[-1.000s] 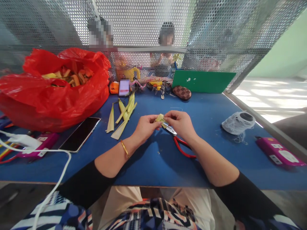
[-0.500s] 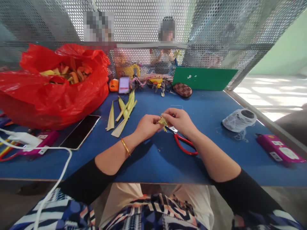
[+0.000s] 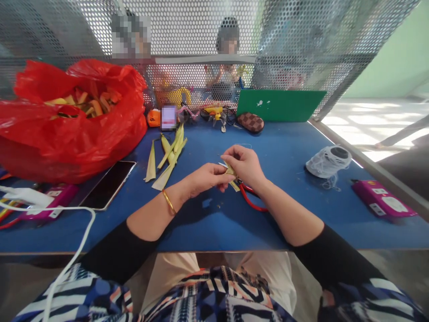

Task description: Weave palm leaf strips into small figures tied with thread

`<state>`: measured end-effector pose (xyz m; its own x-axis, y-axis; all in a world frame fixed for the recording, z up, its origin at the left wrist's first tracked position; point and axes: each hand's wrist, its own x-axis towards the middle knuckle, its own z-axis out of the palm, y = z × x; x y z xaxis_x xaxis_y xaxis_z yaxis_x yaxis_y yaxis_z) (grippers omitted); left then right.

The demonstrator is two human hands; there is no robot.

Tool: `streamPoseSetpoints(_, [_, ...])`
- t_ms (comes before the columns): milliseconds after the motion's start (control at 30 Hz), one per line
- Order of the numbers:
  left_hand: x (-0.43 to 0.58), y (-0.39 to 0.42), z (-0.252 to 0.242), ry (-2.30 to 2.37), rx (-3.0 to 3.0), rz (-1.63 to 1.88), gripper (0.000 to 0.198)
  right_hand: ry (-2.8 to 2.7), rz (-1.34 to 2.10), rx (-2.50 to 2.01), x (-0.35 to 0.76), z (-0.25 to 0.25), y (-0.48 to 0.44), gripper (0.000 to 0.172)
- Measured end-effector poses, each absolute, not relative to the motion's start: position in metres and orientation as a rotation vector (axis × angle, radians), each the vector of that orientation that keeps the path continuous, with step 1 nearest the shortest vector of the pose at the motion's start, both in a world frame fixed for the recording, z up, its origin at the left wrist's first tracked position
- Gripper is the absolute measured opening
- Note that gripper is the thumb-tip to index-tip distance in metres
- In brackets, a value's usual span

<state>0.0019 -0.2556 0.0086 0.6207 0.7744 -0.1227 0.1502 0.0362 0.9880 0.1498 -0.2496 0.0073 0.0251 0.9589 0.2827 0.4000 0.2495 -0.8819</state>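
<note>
Over the middle of the blue table [image 3: 201,232], my left hand [image 3: 208,176] pinches a small pale yellow-green piece of husk [image 3: 235,186] between thumb and fingers. My right hand [image 3: 246,164] is closed on the same piece from the other side, fingertips close to the left ones. A strip of it sticks out below the fingers. Red-handled scissors [image 3: 252,204] lie on the table under my right hand and wrist, partly hidden by them. Left of my hands, several loose pale-green husk strips [image 3: 170,160] lie in a bunch.
A red plastic bag [image 3: 100,138] holding orange and yellow pieces stands at left, near a dark phone [image 3: 109,185] and a white cable [image 3: 78,241]. A spool of white thread [image 3: 328,163] and a purple power strip [image 3: 384,199] lie right. Behind are a checkered case [image 3: 250,122] and a green board [image 3: 279,106].
The husk piece has turned between my fingers, and a longer strip now shows below them. My left fingers have straightened somewhat. The whole view has shifted slightly.
</note>
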Motion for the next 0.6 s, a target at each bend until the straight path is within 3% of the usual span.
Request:
streamPoseSetpoints(100, [0.004,-0.257,0.004,0.865,1.517,0.565,0.041,-1.570,0.869,-1.246,0.149,0.011,-0.253,0.013])
streamPoseSetpoints(333, [0.007,-0.261,0.000,0.751,1.481,0.542,0.032,-1.564,1.000,-1.068,0.146,0.010,-0.256,0.018])
streamPoseSetpoints(467, [0.008,-0.259,0.000,0.822,1.312,0.584,0.030,-1.632,0.609,-1.208,0.150,0.011,-0.253,0.013])
streamPoseSetpoints(600, [0.004,-0.249,0.005,0.943,0.960,0.854,0.025,-1.620,0.071,-1.211,0.154,0.023,-0.262,0.018])
